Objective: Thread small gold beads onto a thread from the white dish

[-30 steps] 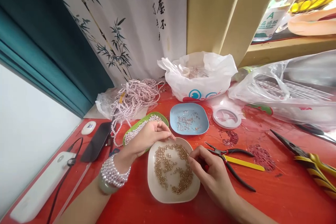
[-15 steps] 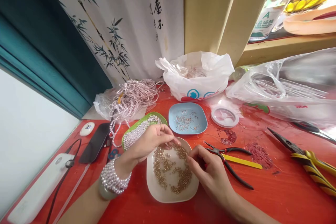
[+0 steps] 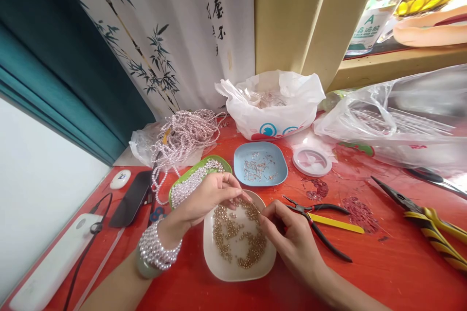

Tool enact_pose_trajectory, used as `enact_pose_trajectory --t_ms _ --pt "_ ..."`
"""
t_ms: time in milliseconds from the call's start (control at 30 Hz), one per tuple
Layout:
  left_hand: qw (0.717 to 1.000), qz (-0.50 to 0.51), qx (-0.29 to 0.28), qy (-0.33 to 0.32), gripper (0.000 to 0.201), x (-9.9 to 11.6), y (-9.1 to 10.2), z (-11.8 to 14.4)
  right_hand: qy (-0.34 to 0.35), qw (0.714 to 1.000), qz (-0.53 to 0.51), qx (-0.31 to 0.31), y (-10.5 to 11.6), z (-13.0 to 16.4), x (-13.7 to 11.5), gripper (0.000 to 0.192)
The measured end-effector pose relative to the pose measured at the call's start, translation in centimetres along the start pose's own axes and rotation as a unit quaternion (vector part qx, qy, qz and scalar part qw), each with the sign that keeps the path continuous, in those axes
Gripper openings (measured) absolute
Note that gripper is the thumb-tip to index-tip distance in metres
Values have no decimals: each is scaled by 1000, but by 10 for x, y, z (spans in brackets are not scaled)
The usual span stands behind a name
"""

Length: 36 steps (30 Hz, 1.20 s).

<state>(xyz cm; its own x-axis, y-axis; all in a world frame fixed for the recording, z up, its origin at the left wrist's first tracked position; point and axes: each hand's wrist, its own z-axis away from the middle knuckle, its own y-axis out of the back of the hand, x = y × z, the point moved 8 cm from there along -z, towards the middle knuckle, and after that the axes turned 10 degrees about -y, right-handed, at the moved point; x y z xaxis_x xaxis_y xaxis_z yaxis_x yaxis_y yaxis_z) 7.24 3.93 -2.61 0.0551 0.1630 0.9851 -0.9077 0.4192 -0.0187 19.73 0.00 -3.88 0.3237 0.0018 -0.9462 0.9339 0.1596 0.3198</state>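
Above a cream tray (image 3: 241, 274) of small gold beads (image 3: 251, 250), both hands are closed in a pinch. My left hand (image 3: 215, 194) reaches over the tray's far left edge, thumb and fingers together, with strands of pearly beads (image 3: 158, 248) wrapped around its wrist. At the tray's right side is my right hand (image 3: 288, 228), its thumb and index finger pressed together. A thin strand seems to run between the two sets of fingertips; it is too fine to make out well. Just behind the left hand sits a green tray (image 3: 182, 178) of pearly beads (image 3: 199, 177).
A blue tray (image 3: 280, 167) holds small metal pins. Black-handled pliers (image 3: 306, 211), a yellow strip (image 3: 337, 222) and larger pliers (image 3: 408, 204) lie to the right. Pearl strands (image 3: 189, 131), a phone (image 3: 131, 199), a power bank (image 3: 54, 262) and a white bag (image 3: 273, 112) surround the trays.
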Motion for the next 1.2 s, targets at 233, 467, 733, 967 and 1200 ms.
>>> enact_pose_trajectory --t_ms 233,467,733,967,1200 --pt "998 68 -3 13 11 1 -6 4 10 1000 -16 -2 0 1 1 19" --pt "995 93 -8 21 10 -2 -13 5 18 999 -31 3 1 2 1 18" --pt "999 46 -7 10 9 0 -13 5 20 999 -45 17 5 1 1 18" --pt "1000 4 -3 30 15 -10 -20 7 31 995 -88 28 8 3 -2 17" --pt "990 123 -29 55 21 -12 -37 12 96 991 -62 68 19 5 -22 17"
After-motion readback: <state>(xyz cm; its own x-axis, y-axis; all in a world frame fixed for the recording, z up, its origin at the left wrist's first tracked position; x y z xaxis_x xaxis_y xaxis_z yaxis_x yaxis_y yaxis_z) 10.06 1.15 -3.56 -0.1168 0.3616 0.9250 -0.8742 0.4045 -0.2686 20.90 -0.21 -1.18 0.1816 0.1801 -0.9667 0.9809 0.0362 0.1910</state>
